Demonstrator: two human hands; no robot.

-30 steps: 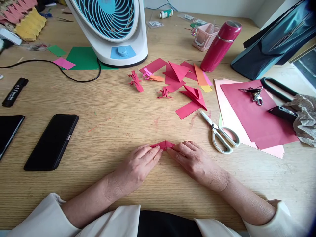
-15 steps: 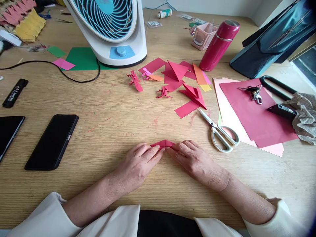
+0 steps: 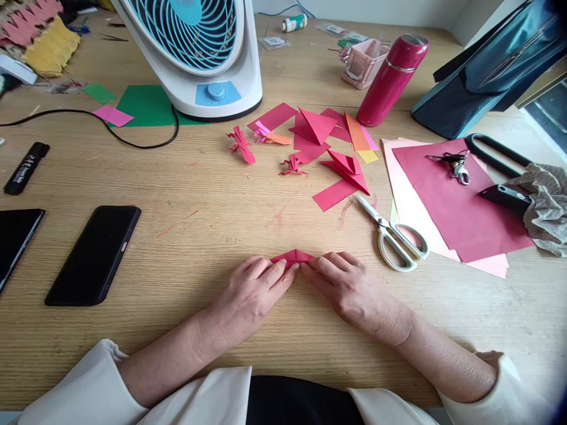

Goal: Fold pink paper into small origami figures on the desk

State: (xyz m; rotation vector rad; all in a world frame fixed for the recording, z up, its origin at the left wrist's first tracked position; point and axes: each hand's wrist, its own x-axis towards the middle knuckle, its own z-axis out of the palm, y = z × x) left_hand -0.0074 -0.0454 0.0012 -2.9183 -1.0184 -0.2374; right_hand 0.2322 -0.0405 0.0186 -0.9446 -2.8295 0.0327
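A small folded piece of red paper (image 3: 296, 255) lies on the wooden table between my two hands, its peak pointing away from me. My left hand (image 3: 252, 292) grips its left end, fingers together and thumb at the near edge. On the right end, my right hand (image 3: 348, 289) holds it the same way, with fingers curled. The thumbs almost meet at the middle of the near edge. Much of both ends is hidden under my fingers. White-handled scissors (image 3: 396, 239) rest to the right of my right hand, blades pointing up and left.
Folded red papers (image 3: 316, 127) and small red figures (image 3: 293, 164) lie beyond my hands. A fan (image 3: 217, 93) stands behind, with a red bottle (image 3: 392, 82) and a bag (image 3: 482, 77) at right. Red sheets (image 3: 460, 206) lie right; a phone (image 3: 94, 255) lies left.
Both hands keep their hold on the red paper with hardly any movement. The whole view has shifted very slightly.
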